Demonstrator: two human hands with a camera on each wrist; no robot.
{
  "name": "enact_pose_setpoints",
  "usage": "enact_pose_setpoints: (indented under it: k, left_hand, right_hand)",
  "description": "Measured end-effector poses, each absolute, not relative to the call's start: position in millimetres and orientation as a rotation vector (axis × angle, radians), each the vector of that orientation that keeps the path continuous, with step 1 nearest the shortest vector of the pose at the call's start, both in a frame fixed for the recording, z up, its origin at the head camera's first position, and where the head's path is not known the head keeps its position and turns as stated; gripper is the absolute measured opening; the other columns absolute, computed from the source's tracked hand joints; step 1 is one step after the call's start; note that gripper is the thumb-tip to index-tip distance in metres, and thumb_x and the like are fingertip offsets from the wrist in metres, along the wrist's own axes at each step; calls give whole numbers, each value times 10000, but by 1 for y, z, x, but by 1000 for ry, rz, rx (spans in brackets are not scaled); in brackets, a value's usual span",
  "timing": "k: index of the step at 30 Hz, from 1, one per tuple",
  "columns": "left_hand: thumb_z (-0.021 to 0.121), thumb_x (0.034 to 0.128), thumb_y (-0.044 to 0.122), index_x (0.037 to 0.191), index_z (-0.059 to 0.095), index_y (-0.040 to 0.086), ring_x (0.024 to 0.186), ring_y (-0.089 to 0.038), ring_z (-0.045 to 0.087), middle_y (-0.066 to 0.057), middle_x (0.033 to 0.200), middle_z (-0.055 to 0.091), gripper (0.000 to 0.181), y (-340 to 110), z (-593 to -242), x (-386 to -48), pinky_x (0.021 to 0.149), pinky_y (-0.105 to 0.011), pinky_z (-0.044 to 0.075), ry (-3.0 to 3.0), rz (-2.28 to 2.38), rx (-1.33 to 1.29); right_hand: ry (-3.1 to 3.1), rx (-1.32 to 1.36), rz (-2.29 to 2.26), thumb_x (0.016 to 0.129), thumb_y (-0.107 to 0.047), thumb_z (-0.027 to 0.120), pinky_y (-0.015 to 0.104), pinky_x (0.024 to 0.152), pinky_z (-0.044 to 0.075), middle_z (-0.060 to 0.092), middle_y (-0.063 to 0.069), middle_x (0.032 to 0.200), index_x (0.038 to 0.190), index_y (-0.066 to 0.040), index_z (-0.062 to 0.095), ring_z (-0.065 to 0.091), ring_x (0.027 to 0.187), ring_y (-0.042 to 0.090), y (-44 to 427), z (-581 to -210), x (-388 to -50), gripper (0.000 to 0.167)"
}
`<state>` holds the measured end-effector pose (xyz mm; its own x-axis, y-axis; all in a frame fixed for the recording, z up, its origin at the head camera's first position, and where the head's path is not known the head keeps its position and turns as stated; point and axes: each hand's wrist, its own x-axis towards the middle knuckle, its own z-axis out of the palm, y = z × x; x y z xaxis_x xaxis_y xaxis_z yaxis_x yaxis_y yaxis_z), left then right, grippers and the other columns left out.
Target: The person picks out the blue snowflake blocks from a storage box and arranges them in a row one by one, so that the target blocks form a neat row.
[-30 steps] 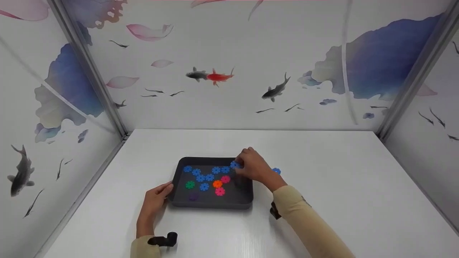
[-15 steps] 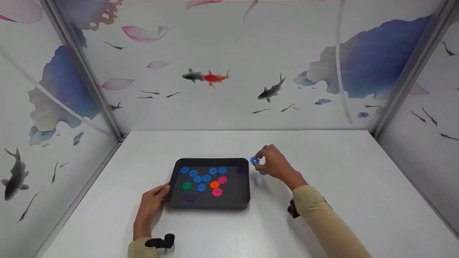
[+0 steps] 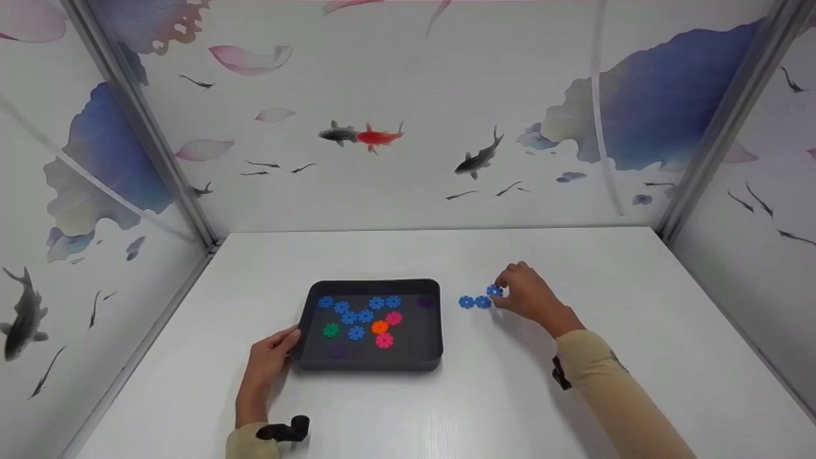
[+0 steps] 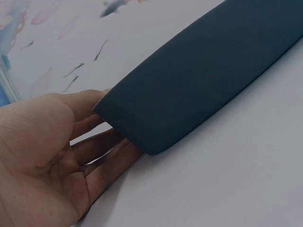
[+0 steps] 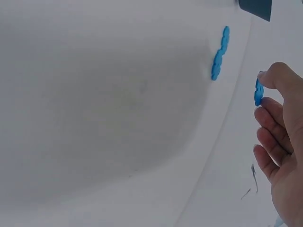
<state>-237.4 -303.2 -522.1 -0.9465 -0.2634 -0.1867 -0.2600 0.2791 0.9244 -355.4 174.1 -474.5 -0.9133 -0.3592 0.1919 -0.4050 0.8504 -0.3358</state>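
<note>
Between thumb and index finger, my right hand (image 3: 532,296) pinches a blue flower-shaped plastic disc (image 3: 494,291), held just above the table right of the tray. Close to its left, two more blue discs (image 3: 475,302) lie side by side, touching or overlapping. In the right wrist view the pinched disc (image 5: 258,92) is seen edge-on, apart from that pair. My left hand (image 3: 268,363) grips the left side of a dark grey tray (image 3: 366,365), thumb at the rim and fingers against its outer wall (image 4: 189,80). Inside lie several blue discs (image 3: 349,317), pink, orange, green and purple ones.
The tray stands on a white table (image 3: 382,414). A printed back wall (image 3: 408,191) with fish and petals rises behind it, with side walls left and right. A black wrist-camera mount (image 3: 285,430) sits on the left sleeve.
My right hand has carried a blue disc rightward out of the tray to beside two blue discs on the table. The left hand has stayed at the tray's side.
</note>
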Motion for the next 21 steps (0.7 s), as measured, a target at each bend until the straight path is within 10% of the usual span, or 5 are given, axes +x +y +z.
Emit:
enact_pose_setpoints:
  k: [21]
  left_hand:
    - [596,1006,391,1442,530,51,1424,-392,442,-222,1541,444,556,-305,-522,-238,1163,-521,399,-2505,-1843,518]
  right_hand:
    - [-3070,374,841,896,-205,731,495,991,536,644,156,1062,1114,10,709,594,997,281,190,-503,-361,306]
